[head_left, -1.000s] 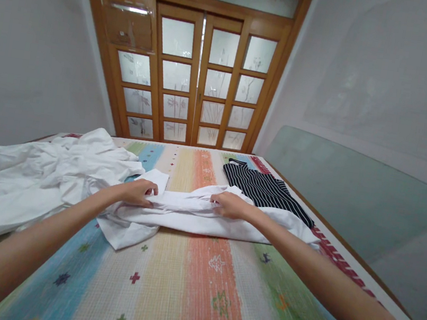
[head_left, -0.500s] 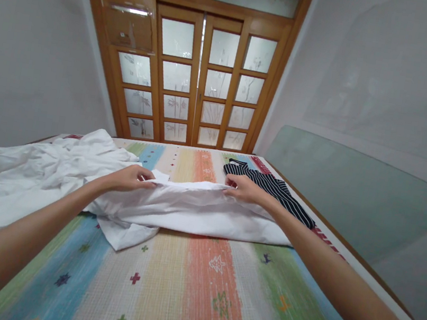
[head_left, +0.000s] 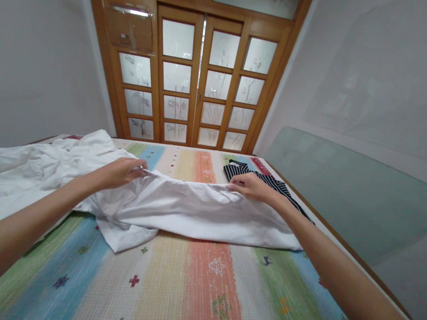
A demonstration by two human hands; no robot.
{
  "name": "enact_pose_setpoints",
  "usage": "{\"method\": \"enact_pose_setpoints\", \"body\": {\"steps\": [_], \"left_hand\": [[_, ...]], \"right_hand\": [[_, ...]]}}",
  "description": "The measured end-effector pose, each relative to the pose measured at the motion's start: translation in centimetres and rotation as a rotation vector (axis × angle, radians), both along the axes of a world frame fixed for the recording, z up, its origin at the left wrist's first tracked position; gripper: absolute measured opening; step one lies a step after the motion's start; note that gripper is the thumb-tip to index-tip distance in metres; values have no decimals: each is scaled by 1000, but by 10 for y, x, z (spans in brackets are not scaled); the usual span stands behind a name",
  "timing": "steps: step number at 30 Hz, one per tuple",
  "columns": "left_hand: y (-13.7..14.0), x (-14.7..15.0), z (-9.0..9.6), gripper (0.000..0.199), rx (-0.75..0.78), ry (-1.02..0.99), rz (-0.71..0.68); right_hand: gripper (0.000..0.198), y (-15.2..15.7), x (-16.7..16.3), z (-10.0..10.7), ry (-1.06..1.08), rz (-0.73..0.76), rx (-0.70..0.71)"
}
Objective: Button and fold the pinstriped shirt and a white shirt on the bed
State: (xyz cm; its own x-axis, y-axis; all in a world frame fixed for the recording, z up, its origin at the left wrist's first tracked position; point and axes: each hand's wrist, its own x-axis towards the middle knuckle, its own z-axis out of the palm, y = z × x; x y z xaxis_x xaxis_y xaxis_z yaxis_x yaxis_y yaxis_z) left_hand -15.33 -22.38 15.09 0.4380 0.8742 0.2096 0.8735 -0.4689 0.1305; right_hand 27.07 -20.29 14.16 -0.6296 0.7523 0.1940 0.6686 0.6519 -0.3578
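Observation:
A white garment [head_left: 198, 211] stretches across the middle of the striped bedspread, its far edge lifted between both hands. My left hand [head_left: 125, 172] pinches that edge at its left part. Farther right, my right hand [head_left: 249, 186] is closed on the same edge. A short sleeve-like flap [head_left: 122, 234] of the garment lies toward me on the left. The cloth held between the hands sags slightly, and its near part rests on the bed. Fingertips of both hands are partly hidden by the cloth.
A heap of crumpled white clothes [head_left: 47, 172] lies on the left. Beyond my right hand is a folded black-and-white striped garment [head_left: 274, 182]. The colourful striped bedspread [head_left: 161, 291] covers the bed. A pale green panel [head_left: 354, 186] lines the right wall; wooden glazed doors [head_left: 199, 83] stand behind.
My left hand has moved left and slightly up, my right hand slightly right. The held edge is now stretched wider, and the garment's near edge has shifted a little toward me.

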Motion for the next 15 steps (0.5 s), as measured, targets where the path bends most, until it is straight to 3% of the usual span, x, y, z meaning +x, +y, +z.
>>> {"method": "enact_pose_setpoints", "body": {"steps": [5, 11, 13, 15], "left_hand": [[4, -16, 2, 35, 3, 37, -8], [7, -29, 5, 32, 65, 15, 209], [6, -33, 7, 35, -9, -59, 183], [2, -38, 10, 41, -159, -99, 119]], "right_hand": [[32, 11, 16, 5, 15, -36, 34], [16, 22, 29, 19, 9, -191, 164], [19, 24, 33, 23, 32, -240, 175], [26, 27, 38, 25, 40, -225, 73]]}}
